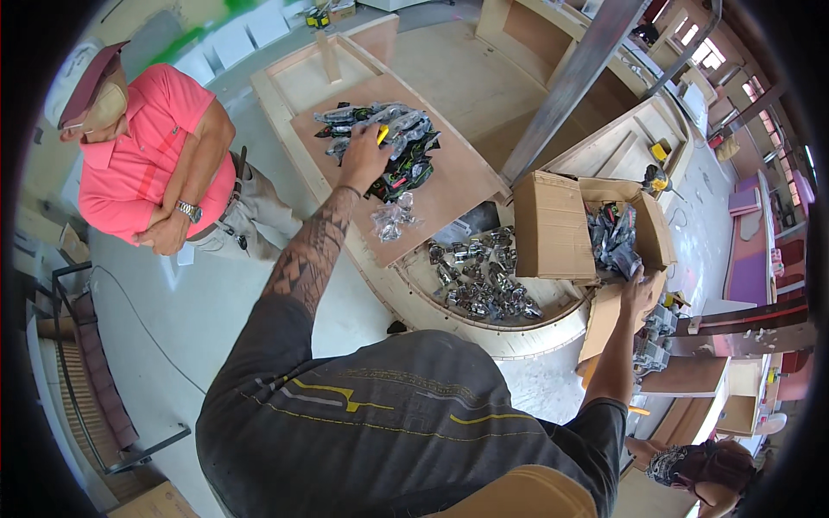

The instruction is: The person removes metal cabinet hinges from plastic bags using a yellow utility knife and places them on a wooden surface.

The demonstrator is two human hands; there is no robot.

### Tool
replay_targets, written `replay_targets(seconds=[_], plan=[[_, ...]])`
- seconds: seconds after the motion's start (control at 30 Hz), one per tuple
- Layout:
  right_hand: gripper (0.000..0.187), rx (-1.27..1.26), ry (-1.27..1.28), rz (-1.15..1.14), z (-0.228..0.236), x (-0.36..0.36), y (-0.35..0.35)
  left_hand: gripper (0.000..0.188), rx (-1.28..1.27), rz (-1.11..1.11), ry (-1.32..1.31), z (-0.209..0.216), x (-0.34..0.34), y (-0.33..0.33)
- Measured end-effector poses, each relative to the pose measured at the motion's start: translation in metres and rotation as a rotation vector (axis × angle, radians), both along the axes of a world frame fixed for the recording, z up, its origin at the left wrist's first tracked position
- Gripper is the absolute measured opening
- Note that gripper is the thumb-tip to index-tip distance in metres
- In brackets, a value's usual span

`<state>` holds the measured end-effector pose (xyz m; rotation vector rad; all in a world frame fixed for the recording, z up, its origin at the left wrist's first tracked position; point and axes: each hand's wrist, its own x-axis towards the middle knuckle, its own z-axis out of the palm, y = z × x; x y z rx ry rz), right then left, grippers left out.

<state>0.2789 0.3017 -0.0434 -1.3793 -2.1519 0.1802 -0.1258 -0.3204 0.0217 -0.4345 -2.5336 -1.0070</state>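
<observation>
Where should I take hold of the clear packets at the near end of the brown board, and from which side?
I'd scoop the clear packets low around their bunched middle, coming from the near side: they lie loosely heaped on the flat brown board, while the dark packets crowd their far side.

Fairly bright, diffuse light fills the workshop, and the windows (708,53) at upper right burn out to white. Small glints speckle the plastic packets (371,121) and the metal fittings (492,285); soft shadow fills the cardboard box (553,226). The nearer surfaces look reasonably sharp, distant clutter softer. Fisheye distortion bends the outer edges, which darken to black.
</observation>
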Motion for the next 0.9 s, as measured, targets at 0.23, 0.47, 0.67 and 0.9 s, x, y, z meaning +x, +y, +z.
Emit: replay_targets(seconds=[0.23,0.47,0.67,0.9], plan=[[0.051,0.141,-0.296,0.422,0.000,-0.011,-0.070,0.039,0.171,0.098,-0.070,0.009,-0.014,-0.013],[0.055,-0.139,-0.624,0.345,-0.023,-0.059,-0.018,0.032,0.447,-0.105,-0.059,0.070,0.090,0.019],[0.051,0.313,-0.182,0.021,-0.002,-0.074,-0.039,0.035,0.441,-0.451,-0.248,0.040,0.174,0.042],[0.043,-0.333,0.356,0.970,0.125,-0.078,-0.301,0.030,0.300,-0.618,-0.550,0.003,0.224,0.030]])
